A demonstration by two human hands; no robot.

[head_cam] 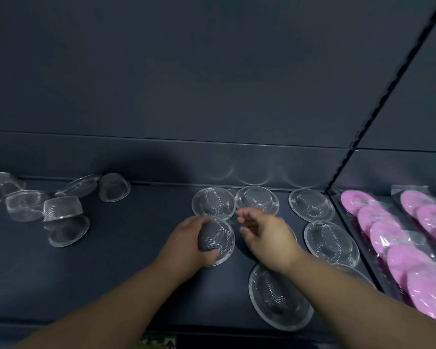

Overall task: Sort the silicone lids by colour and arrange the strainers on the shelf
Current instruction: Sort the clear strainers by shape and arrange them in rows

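On the dark shelf (136, 238), right of its middle, I see the left hand (186, 244) with its fingers curled round the dome of a mesh strainer (220, 239), which is tipped up with its rim toward the shelf. The right hand (269, 235) hovers just beside it, fingers loose and a little spread, gripping nothing that I can make out; the fingertips are blurred.

Round both hands lie the set-out strainers (257, 204), flat and close together. Three form a back row tight under the back panel (212, 102). One more lies to the right (331, 241), its rim near the shelf's side edge. The nearest (278, 295) sits close to the front lip, partly under the right forearm. Another rim shows behind that forearm, mostly hidden.

Far to the left, a heap of strainers (61, 212) is tumbled at all angles, some on their sides, and it reaches the back edge and runs out of view at the left. Between this heap and the left hand there is a wide bare stretch of shelf, open from back panel to front lip.

On the right, a black slotted upright (363, 117) marks where this shelf ends. Past it lie the pink lids (388, 238) in clear bags (410, 191), overlapping in rows and running off the right border.
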